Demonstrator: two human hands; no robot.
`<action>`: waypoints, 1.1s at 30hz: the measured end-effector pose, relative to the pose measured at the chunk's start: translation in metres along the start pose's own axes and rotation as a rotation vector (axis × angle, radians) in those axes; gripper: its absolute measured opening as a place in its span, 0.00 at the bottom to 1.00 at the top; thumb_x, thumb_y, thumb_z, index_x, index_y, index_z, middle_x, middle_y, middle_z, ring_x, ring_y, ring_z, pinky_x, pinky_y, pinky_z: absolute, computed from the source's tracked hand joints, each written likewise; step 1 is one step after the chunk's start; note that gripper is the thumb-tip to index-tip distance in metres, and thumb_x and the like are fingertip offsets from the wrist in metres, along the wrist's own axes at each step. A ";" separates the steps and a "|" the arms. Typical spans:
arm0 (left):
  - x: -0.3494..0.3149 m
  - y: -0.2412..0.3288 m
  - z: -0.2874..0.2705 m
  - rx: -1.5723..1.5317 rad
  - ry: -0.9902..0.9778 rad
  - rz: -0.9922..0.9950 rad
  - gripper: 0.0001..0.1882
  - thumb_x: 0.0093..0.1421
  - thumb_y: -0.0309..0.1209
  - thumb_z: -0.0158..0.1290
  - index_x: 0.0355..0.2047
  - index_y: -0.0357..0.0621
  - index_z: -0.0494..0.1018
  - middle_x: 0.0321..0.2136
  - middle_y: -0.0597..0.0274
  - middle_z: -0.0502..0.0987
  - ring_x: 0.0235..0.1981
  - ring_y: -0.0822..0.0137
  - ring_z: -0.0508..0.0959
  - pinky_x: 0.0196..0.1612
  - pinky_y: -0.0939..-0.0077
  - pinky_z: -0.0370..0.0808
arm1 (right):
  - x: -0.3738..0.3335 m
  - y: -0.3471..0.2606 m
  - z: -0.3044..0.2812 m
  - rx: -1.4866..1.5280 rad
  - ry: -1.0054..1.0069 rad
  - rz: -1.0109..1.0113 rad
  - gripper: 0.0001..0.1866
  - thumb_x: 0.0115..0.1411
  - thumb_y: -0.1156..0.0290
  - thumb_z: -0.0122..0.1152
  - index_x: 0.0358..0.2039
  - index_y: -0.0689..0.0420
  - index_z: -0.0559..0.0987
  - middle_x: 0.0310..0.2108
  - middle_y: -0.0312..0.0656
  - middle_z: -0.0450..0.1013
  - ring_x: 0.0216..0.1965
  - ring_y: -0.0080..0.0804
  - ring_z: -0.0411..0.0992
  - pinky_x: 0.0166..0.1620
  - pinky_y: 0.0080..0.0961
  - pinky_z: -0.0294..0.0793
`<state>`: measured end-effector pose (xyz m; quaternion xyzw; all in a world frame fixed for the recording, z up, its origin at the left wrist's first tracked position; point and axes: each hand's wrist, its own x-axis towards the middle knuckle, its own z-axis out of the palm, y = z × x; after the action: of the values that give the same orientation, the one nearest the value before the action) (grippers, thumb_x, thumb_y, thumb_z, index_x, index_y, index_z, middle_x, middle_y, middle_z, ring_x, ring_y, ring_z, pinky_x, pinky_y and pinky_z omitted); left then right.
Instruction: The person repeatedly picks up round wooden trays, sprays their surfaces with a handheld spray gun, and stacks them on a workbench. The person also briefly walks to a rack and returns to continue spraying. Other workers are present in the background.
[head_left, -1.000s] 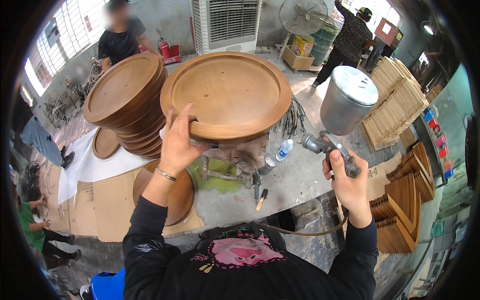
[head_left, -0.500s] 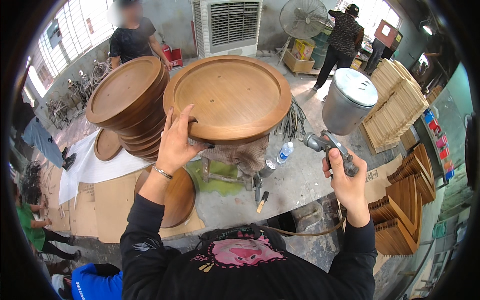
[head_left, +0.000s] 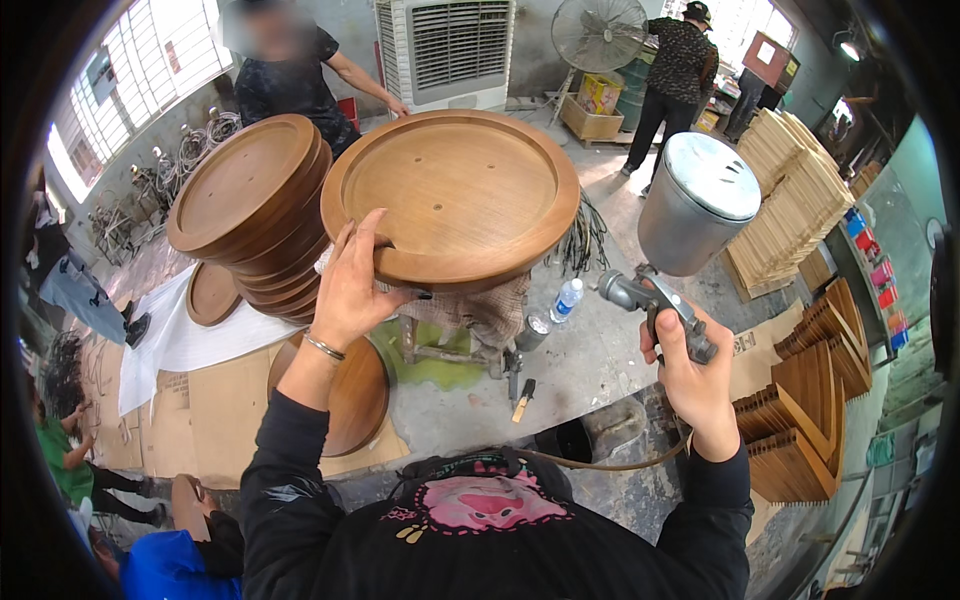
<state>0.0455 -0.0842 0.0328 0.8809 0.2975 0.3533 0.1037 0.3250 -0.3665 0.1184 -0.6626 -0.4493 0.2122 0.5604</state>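
Note:
A round wooden tabletop with a raised rim and small holes lies on a cloth-covered stand in front of me. My left hand grips its near-left rim, fingers over the top edge and thumb low against the side. Held up at the right, a spray gun with a metal cup on top is in my right hand, its nozzle toward the tabletop. I cannot make out the trigger finger clearly. A brown hose runs below my right hand.
Stacked round tops stand left, on white sheeting. Another round top leans below. A water bottle and a brush are on the floor. Slatted wooden parts lie right. A person stands behind the stacks.
The tabletop has turned a little under my left hand, its holes shifting place. The spray gun has moved slightly left. The person behind has moved right, an arm stretched out.

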 end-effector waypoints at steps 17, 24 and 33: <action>0.000 0.012 0.018 0.049 0.105 -0.006 0.58 0.39 0.33 0.78 0.69 0.39 0.60 0.42 0.51 0.81 0.50 0.50 0.80 0.72 0.48 0.63 | 0.001 0.007 0.005 -0.049 -0.009 0.002 0.30 0.74 0.50 0.60 0.61 0.65 0.79 0.26 0.34 0.74 0.27 0.18 0.69 0.28 0.17 0.66; 0.006 0.036 0.050 0.023 0.112 0.040 0.57 0.40 0.35 0.78 0.69 0.40 0.61 0.42 0.52 0.82 0.51 0.48 0.80 0.73 0.45 0.62 | -0.015 -0.003 0.009 0.113 -0.226 0.014 0.35 0.73 0.43 0.58 0.62 0.64 0.78 0.25 0.36 0.74 0.25 0.18 0.68 0.23 0.14 0.60; -0.001 0.011 0.023 0.104 0.091 -0.037 0.59 0.39 0.35 0.78 0.70 0.40 0.58 0.43 0.54 0.82 0.54 0.50 0.80 0.76 0.46 0.56 | 0.006 0.000 0.006 0.038 -0.015 0.097 0.27 0.73 0.55 0.62 0.59 0.67 0.80 0.27 0.34 0.74 0.29 0.19 0.70 0.33 0.19 0.71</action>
<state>0.0659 -0.0932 0.0203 0.8624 0.3359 0.3753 0.0508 0.3237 -0.3584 0.1179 -0.6711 -0.4168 0.2524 0.5587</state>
